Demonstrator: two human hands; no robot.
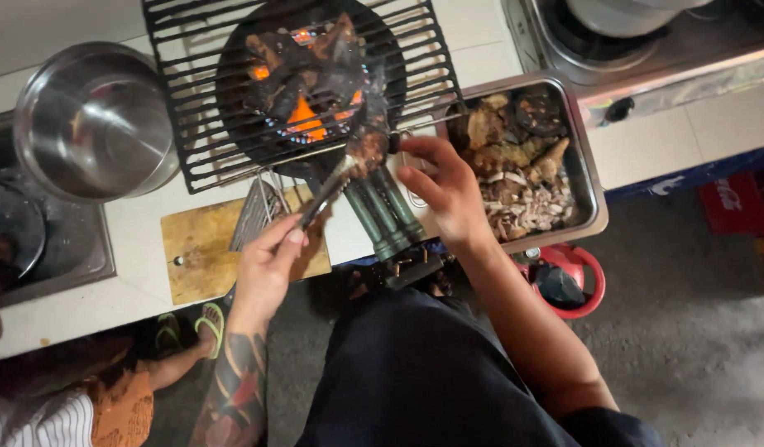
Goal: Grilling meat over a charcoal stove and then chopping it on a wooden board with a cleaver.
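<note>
Grilling station: a black wire grate (233, 124) sits over a burner with orange and blue flame (306, 120), charred pieces lying on it.
Left hand: the left hand (266, 269) is clenched around the handles of metal tongs (328, 194), which run up and to the right toward the grate's near edge.
Tongs' load: a dark, browned piece of meat (367, 149) is pinched at the tips, at the front edge of the grate, just left of the tray.
Right hand: the right hand (448, 194) rests with spread fingers beside the meat; fingertips appear to touch or nearly touch it, but an actual grasp cannot be told.
Handling judgement: the meat looks soft, greasy and hot, so likely slippery; light enough for the tongs. Best taken across its thick middle with the tips, not by bare fingers.
Tray: a steel tray (593, 186) to the right holds mixed cooked pieces and chopped bits.
Surroundings: a steel bowl (92, 124) stands left of the grate; a wooden board (196, 248) lies near the counter edge; a red gas regulator (576, 277) sits below the tray.
Other person: a sandalled foot (208, 323) shows at lower left.
</note>
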